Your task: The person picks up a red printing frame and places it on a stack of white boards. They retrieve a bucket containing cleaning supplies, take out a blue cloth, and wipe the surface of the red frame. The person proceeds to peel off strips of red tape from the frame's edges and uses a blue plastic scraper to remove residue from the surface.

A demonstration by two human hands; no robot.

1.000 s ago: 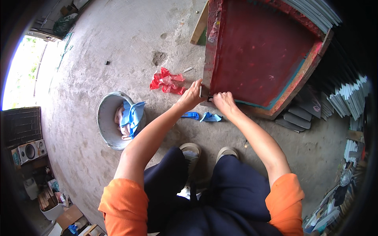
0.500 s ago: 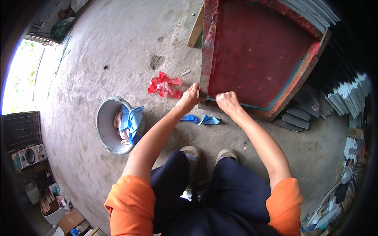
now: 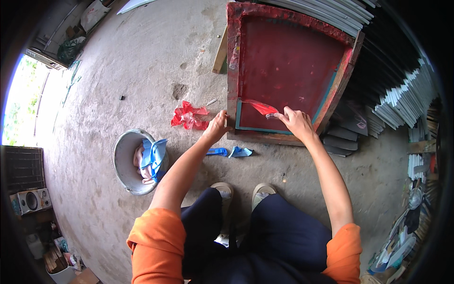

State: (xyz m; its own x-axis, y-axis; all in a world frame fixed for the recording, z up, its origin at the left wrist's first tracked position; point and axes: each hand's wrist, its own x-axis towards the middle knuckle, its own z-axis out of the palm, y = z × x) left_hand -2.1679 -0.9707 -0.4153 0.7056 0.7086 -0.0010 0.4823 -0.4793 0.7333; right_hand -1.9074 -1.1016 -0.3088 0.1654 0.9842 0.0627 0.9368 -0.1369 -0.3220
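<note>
A wooden screen-printing frame [image 3: 233, 78] leans in front of me, its dark red mesh [image 3: 288, 61] facing me. My left hand [image 3: 217, 127] is closed on the frame's left side near the lower corner. Between the fingertips of my right hand [image 3: 300, 125] is the greyish end of a red tape strip [image 3: 260, 106]. That strip lifts off the mesh and still joins the frame's inner left edge. Bare teal border [image 3: 265, 130] shows along the bottom and lower left inside the frame. Crumpled red tape [image 3: 189, 116] lies on the floor beside my left hand.
Left of my arm a grey bucket [image 3: 124, 163] lies tipped, with blue and pinkish cloths [image 3: 153, 155] in it. A blue utility knife [image 3: 217, 151] and a light blue scrap [image 3: 240, 151] lie below the frame. White-edged stacked panels [image 3: 402, 97] line the right.
My right hand has moved up and right from the frame's lower edge, pulling the red strip loose and uncovering teal border. My left hand stays at the frame's side; the view has shifted.
</note>
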